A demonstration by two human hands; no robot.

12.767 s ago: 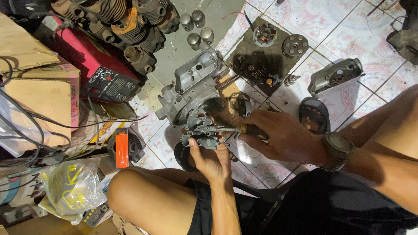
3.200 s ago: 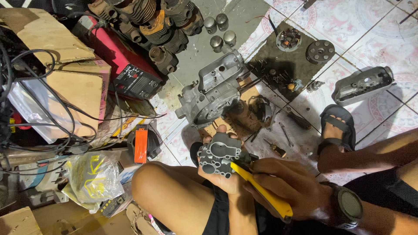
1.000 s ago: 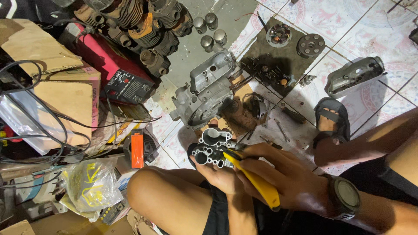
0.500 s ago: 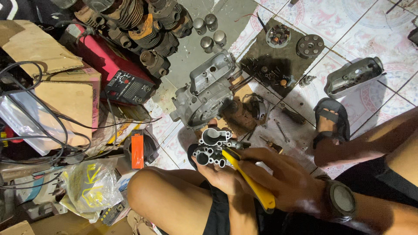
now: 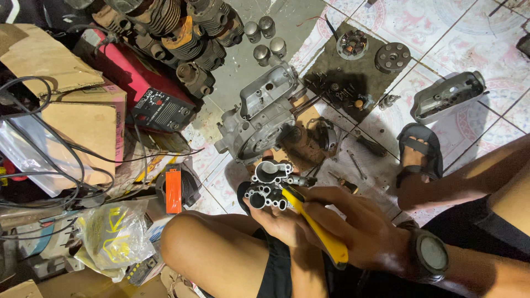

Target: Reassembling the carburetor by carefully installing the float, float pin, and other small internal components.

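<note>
My left hand [image 5: 276, 221] cups a small metal carburetor body [image 5: 269, 185] from below, between my knees. My right hand [image 5: 353, 229], with a dark wristwatch [image 5: 430, 256], grips a yellow-handled screwdriver [image 5: 317, 226] whose tip sits against the right side of the carburetor body. A grey engine casing [image 5: 259, 113] lies on the tiled floor just beyond the hands.
A red machine [image 5: 146, 94] and rusty cylinder blocks [image 5: 176, 27] lie at the back left, with cardboard boxes [image 5: 83, 132] and cables. A dark mat [image 5: 353, 72] holds small parts. A metal cover [image 5: 447, 96], my sandalled foot [image 5: 419, 152], an orange-handled tool [image 5: 173, 187] and a plastic bag [image 5: 113, 234] surround me.
Long before, both hands worked on the part without the screwdriver. Over the last second the screwdriver tip stays at the carburetor body, and the hands shift only slightly.
</note>
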